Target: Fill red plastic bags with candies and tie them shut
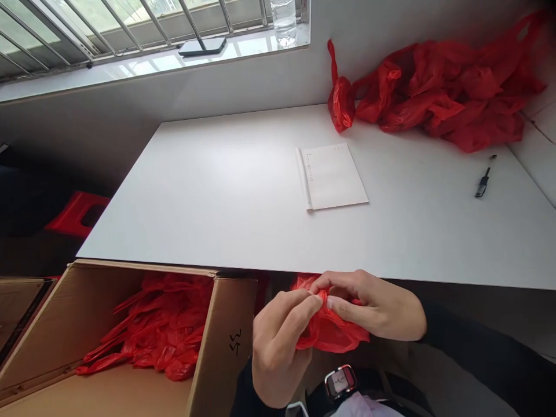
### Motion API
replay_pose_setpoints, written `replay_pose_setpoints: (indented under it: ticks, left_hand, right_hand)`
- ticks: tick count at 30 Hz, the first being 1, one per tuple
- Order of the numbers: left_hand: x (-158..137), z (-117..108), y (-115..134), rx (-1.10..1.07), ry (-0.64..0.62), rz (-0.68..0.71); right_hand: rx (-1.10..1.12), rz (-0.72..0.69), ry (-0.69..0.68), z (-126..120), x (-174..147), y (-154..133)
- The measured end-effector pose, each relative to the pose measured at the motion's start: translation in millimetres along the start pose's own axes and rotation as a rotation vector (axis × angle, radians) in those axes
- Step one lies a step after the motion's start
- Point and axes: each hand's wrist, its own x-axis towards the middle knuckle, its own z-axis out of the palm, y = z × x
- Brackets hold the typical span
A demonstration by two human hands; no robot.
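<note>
Between my two hands, just off the table's front edge, hangs a crumpled red plastic bag point(332, 336). My left hand point(280, 341) pinches the bag near its top, thumb and fingers pressed together. From the other side my right hand point(369, 304) grips the same bunched plastic with thumb and forefinger. The fingertips of both hands almost meet, and the exact fold or knot they hold is too small to make out. Left of my left hand stands an open cardboard box point(234, 341) with a heap of red plastic bags point(165, 324) inside.
On the white table point(217, 191) lie a booklet point(334, 176) and a small black-handled tool point(483, 182). Red bags point(456, 92) pile up against the wall at back right. A phone point(202, 46) and a clear bottle point(284, 23) rest on the sill. A red stool point(80, 214) stands left.
</note>
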Motion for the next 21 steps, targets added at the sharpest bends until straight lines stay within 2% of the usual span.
replay_pose_setpoints:
  ticks: [6, 9, 12, 14, 16, 18, 19, 21]
  left_hand:
    - [-2, -2, 4, -0.046, -0.196, 0.029]
    - [-27, -6, -1, 0.003, -0.154, -0.017]
    - [-66, -14, -15, 0.085, 0.031, -0.204]
    - [-87, -14, -25, 0.028, 0.189, -0.442]
    - [-96, -4, -34, -0.211, 0.404, -0.769]
    - [-93, 14, -37, -0.494, 0.597, -1.007]
    - [-89, 23, -37, -0.601, 0.655, -1.061]
    - [-77, 38, -32, -0.713, 0.671, -1.091]
  right_hand:
    - [-0.158, -0.054, 0.204, 3, -10, -7]
    - [-0.176, -0.082, 0.248, 3, -30, 0]
    - [-0.142, -0.017, 0.277, -2, -60, 19]
    - [-0.101, 0.094, 0.323, -5, -77, 33]
    - [0.029, 0.170, 0.347, -5, -83, 42]
    - [0.275, 0.168, 0.284, -1, -77, 44]
    - [0.406, 0.152, 0.233, 3, -70, 43]
    - [0.594, 0.132, 0.144, 12, -56, 38]
